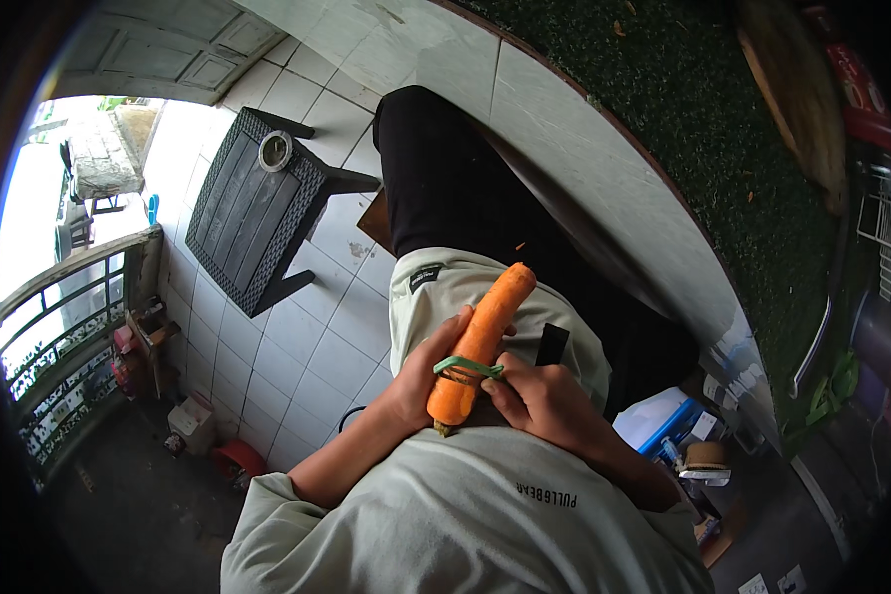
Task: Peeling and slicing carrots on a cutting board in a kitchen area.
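Observation:
A large orange carrot lies slanted over my lap, its stem end towards my belly and its tip pointing away. My left hand is wrapped around its left side, the fingers partly hidden beneath it. In my right hand is a green vegetable peeler, whose head crosses the carrot near the stem end. Much of the carrot's surface looks smooth and peeled. A small orange scrap shows against my dark trousers beyond the tip.
A dark plastic table bearing a round ashtray-like dish stands on the tiled floor at left. On the right, a tiled ledge borders green artificial turf with a wooden board. A red basin sits lower left.

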